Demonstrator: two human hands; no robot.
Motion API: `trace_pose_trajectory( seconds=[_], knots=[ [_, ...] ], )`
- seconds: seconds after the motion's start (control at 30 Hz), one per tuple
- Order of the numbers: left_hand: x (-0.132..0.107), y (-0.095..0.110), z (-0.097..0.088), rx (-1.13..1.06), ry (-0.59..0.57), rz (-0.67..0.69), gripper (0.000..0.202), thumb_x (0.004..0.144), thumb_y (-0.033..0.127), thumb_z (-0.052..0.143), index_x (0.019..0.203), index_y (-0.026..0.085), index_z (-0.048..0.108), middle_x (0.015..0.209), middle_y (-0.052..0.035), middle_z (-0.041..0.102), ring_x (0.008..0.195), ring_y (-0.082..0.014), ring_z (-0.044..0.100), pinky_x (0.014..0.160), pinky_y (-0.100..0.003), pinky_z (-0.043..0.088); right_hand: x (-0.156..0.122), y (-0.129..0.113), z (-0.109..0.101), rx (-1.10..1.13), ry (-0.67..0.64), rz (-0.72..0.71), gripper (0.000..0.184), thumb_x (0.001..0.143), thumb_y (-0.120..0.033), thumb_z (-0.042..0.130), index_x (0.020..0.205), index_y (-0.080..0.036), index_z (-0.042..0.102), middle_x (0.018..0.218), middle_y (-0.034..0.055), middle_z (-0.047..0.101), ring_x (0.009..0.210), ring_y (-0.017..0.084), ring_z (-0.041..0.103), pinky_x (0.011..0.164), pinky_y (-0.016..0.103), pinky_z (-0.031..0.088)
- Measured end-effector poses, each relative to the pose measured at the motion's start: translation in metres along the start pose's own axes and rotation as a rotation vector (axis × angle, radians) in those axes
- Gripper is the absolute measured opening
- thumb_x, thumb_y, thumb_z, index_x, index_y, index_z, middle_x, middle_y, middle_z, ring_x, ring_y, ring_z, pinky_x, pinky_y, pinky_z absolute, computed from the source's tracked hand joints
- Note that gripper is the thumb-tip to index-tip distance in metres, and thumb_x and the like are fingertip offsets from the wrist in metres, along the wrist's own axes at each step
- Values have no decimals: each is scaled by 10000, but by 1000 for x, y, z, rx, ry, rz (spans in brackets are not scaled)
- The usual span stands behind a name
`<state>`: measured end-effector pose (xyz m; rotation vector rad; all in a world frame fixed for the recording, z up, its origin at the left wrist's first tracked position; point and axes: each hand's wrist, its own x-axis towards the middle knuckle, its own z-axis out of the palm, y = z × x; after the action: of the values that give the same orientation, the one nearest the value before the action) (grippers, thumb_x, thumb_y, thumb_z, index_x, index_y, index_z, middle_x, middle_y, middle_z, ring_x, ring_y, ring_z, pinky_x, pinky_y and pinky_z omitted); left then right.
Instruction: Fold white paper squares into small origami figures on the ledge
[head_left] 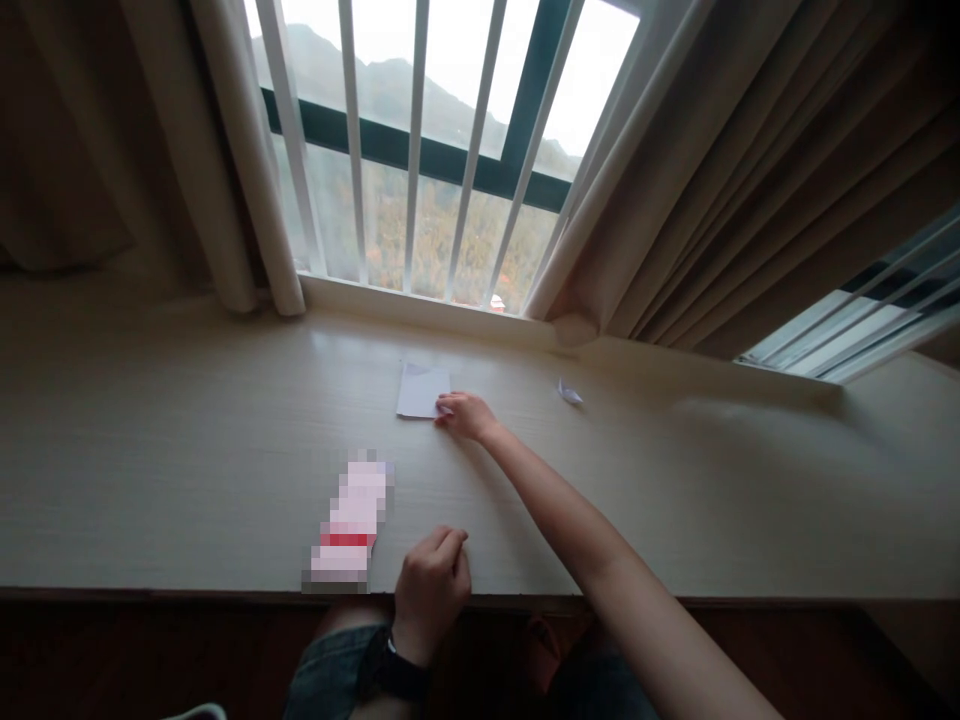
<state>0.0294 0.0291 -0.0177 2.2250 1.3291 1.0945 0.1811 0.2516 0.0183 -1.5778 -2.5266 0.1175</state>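
My right hand (466, 414) reaches out over the pale ledge, its fingers pinched at the right edge of a small stack of white square paper (421, 390). The fingertips partly cover that edge. Close to the front edge of the ledge rests my left hand (433, 585), curled into a loose fist with nothing showing in it; a dark band circles its wrist. To the right of the stack lies a small folded paper piece (570, 392) with pointed ends.
A pink and red item, blurred by pixels (352, 520), lies left of my left hand. Behind the wood-grain ledge (187, 450) stands a barred window (416, 150) between a left curtain (247, 160) and a right curtain (675, 170).
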Motion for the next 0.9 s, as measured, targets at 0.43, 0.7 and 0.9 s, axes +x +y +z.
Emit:
trace_pose_trajectory(
  seconds=[0.43,0.7,0.9],
  knots=[
    [-4,-3,4,-4,-24,-24,255,821,45,452,899,182,653,819,-54,655,776,-192,642,719,-305,508,-1,-12,-5,-222,9,126,253,894,-145,455,1014,-175,675,987,125,698,895,215,634,785,285,416],
    [-5,-4,7,22,-17,-40,242,833,68,446,895,182,651,803,-59,642,767,-200,638,722,-315,513,-67,-18,-10,-215,109,147,200,861,-152,506,867,-169,706,882,126,714,888,230,642,866,330,425],
    [2,2,4,75,170,-94,579,775,57,490,1345,150,465,1267,-152,556,1181,-284,525,1007,-441,441,-185,-36,14,166,354,56,236,871,-100,483,931,-217,679,1065,54,714,1044,194,625,930,306,458]
  ],
)
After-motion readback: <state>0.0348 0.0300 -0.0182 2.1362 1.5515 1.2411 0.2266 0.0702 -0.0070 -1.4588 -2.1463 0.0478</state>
